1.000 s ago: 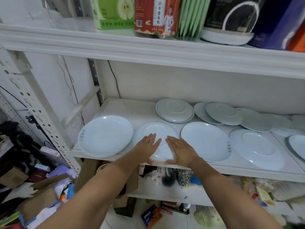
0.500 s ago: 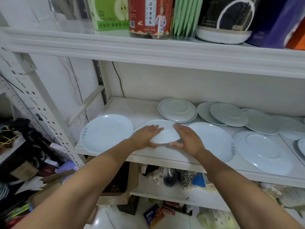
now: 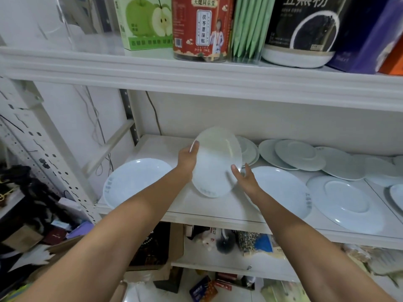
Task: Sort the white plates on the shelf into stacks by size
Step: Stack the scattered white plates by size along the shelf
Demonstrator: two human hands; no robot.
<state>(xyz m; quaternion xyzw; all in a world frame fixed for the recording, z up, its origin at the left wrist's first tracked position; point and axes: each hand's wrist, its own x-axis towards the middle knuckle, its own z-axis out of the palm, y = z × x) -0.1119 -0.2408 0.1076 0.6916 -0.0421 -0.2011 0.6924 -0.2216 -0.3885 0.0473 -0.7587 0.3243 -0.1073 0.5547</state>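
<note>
**Plate tilted up between both hands above the shelf**

The white plate (image 3: 214, 164) is off the shelf board (image 3: 218, 211), tipped steeply with its face towards us and its lower edge hanging just above the board's front middle. The left hand (image 3: 187, 159) grips its left rim, the thumb curled over the front and the fingers hidden behind. The right hand (image 3: 246, 179) is at the lower right rim: the thumb lies on the plate's face and the fingers stand fairly straight and a little apart just beside the edge. Whether it truly pinches, I cannot tell.

To the left a large plate (image 3: 137, 184) lies flat on the board. Just right of the right hand lies another large plate (image 3: 283, 192), and beyond it a wide-rimmed plate (image 3: 346, 203). Behind the lifted plate a small stack (image 3: 249, 150) peeks out. Along the back right, several smaller plates (image 3: 298, 154) overlap one another.

On the shelf above stand a green apple carton (image 3: 146, 20), a red tin (image 3: 200, 29), green packets (image 3: 248, 25) and a black tub (image 3: 303, 29).
</note>
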